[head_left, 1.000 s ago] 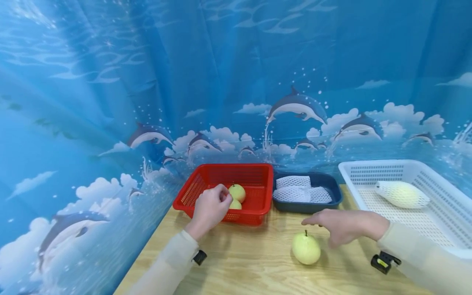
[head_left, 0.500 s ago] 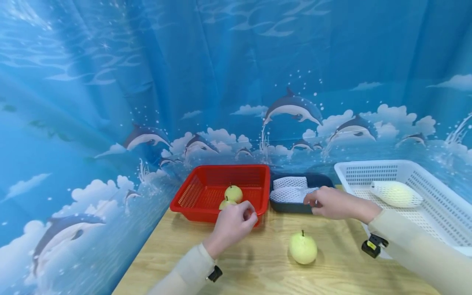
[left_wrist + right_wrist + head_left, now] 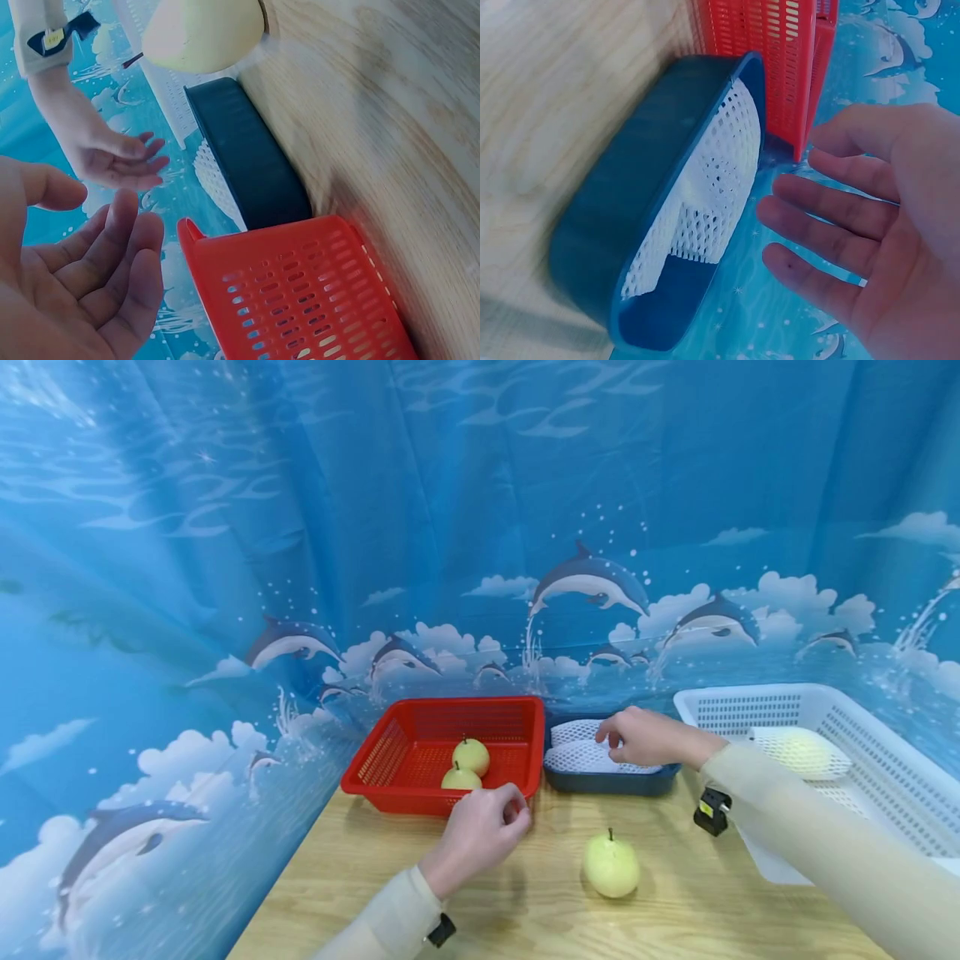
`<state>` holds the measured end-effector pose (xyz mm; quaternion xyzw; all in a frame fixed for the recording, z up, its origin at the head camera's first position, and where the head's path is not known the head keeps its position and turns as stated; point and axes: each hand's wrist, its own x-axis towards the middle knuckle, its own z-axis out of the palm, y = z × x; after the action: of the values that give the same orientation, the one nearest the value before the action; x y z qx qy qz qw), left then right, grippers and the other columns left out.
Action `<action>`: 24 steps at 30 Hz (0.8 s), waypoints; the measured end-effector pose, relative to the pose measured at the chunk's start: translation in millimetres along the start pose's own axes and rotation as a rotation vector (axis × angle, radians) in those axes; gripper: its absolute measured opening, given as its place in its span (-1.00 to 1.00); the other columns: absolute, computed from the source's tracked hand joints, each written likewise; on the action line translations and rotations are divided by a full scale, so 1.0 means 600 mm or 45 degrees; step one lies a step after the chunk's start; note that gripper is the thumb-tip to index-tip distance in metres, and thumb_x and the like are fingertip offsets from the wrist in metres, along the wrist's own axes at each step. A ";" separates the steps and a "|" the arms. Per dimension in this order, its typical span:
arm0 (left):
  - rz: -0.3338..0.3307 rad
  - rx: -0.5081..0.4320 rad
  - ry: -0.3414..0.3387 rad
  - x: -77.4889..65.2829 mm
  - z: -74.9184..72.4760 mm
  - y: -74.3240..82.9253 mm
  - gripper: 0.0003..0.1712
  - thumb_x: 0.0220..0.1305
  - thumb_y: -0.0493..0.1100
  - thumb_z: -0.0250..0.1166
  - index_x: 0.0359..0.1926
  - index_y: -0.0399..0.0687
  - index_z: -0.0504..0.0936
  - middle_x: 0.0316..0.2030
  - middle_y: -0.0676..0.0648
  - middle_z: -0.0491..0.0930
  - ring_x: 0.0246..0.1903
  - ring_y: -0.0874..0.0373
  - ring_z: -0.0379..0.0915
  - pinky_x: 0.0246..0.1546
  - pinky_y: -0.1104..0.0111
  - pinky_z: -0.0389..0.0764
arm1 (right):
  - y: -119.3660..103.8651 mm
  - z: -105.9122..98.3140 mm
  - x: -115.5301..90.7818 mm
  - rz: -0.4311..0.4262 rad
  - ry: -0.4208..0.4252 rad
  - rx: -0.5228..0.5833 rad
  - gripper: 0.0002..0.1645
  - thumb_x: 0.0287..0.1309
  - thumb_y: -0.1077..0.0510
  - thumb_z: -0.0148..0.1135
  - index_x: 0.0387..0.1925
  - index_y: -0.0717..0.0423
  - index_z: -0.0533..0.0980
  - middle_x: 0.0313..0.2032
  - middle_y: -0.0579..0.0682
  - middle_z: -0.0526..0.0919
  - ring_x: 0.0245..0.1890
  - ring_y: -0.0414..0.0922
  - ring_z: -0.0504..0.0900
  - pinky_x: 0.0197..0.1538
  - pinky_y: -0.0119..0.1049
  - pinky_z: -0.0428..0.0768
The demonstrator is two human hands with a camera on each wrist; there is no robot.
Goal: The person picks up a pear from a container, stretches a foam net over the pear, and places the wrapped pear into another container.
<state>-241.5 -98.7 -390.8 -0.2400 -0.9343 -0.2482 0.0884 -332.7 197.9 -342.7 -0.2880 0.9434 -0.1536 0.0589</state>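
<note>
My right hand (image 3: 651,737) hovers over the dark blue tray (image 3: 609,783), its fingers bent loosely above the white foam net sleeves (image 3: 577,757). The right wrist view shows that hand (image 3: 900,225) holding nothing, with the fingers beside the sleeves (image 3: 720,165). My left hand (image 3: 480,833) hangs in front of the red basket (image 3: 420,802), fingers loosely curled and nothing in them. On the wooden table between the hands and nearer me stands a yellow-green pear (image 3: 611,866), stem up. Two more pears (image 3: 471,757) lie in the red basket.
At the right stands a large white basket (image 3: 757,702) holding one pear in a foam net (image 3: 802,753). The red basket and the tray sit side by side along the back of the wooden table (image 3: 540,910). A blue dolphin curtain (image 3: 450,527) hangs behind.
My right hand has moved from beside the table pear, forward and left to over the tray. The left hand has come back from over the red basket, toward the right and nearer me.
</note>
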 end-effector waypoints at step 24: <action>0.061 -0.035 -0.025 -0.010 0.014 -0.003 -0.94 0.30 -0.10 0.27 -0.32 0.07 0.62 -0.66 0.22 0.41 -0.66 0.37 0.29 -0.56 0.52 0.37 | 0.024 0.042 0.095 0.260 -0.190 -0.175 -0.46 0.28 0.02 0.31 0.23 0.14 0.52 0.18 0.17 0.61 0.09 0.09 0.63 0.04 0.06 0.63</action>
<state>-237.6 -97.9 -400.3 -0.2660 -0.9256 -0.2565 0.0820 -382.8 170.8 -372.6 -0.2046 0.9690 -0.0600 0.1245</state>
